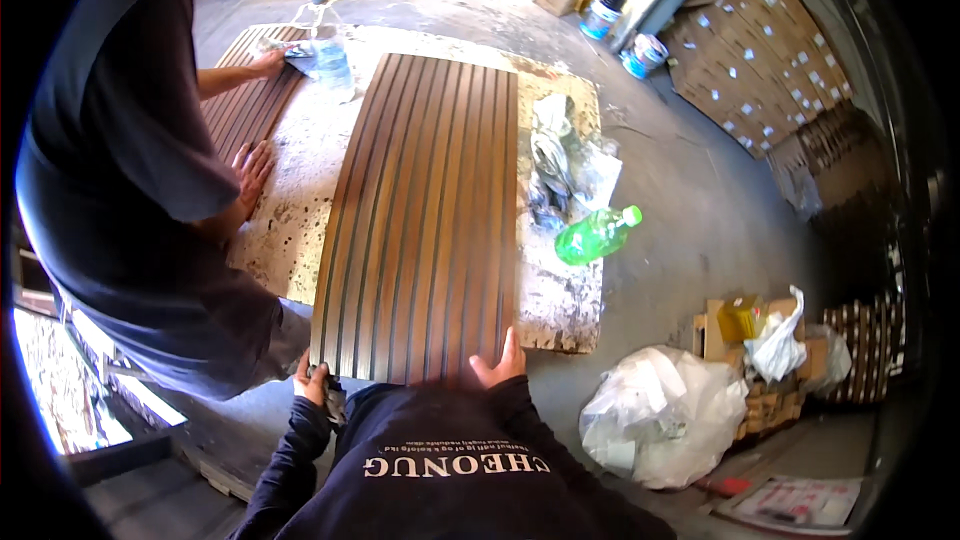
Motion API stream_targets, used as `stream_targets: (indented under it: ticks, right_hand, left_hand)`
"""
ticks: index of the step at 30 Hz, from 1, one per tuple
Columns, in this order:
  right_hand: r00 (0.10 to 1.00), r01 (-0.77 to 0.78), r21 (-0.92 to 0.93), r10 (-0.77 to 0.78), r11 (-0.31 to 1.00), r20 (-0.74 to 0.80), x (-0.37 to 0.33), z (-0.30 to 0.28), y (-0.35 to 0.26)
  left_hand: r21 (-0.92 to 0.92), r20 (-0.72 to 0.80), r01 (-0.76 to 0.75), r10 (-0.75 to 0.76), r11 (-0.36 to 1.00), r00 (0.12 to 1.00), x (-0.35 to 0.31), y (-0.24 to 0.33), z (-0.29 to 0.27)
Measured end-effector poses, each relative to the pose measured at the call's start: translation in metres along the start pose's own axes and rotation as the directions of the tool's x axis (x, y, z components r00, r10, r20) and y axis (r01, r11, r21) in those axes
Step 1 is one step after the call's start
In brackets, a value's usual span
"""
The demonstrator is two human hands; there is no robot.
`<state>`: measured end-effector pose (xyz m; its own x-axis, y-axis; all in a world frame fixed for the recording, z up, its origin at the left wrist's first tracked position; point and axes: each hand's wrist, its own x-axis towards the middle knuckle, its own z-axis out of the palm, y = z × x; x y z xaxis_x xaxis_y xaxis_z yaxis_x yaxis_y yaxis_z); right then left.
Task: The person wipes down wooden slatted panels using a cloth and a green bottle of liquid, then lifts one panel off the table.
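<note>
A long brown slatted wood panel (420, 210) lies lengthwise on the worn white table (290, 230), its near end hanging over the edge toward me. My right hand (502, 360) grips the panel's near right corner, thumb along the near edge and a finger up the right side. At the near left corner is my left hand (314, 386), fingers curled round a crumpled grey cloth (337, 403), close against the panel. Part of that cloth is hidden by the hand.
A co-worker (130, 170) stands at left, hands on another slatted panel (250, 100) near a clear jug (325, 60). Right of my panel lie crumpled rags (550, 165) and a green bottle (597, 235). A full plastic bag (665, 415) and boxes (760, 40) stand on the floor.
</note>
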<state>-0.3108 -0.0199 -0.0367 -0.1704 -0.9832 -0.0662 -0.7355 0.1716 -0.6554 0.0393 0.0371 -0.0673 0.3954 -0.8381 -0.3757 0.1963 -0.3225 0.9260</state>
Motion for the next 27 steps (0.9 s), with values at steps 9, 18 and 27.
stream_targets:
  ticks: [9, 18, 27]
  right_hand:
    - [0.998, -0.003, -0.164, -0.008, 0.987, -0.064, 0.062, -0.013, 0.018]
    - [1.000, -0.006, -0.189, 0.000, 0.982, -0.030, 0.069, -0.018, 0.005]
    - [0.982, 0.188, 0.007, -0.188, 0.982, -0.036, 0.067, -0.026, 0.040]
  left_hand:
    - [0.180, 0.008, -0.241, 0.244, 0.954, 0.970, 0.052, -0.031, 0.048]
    - [0.437, -0.047, -0.295, 0.350, 0.850, 0.936, 0.060, -0.011, 0.063]
    - [0.169, -0.180, -0.174, 0.204, 0.970, 0.962, 0.051, 0.002, 0.077]
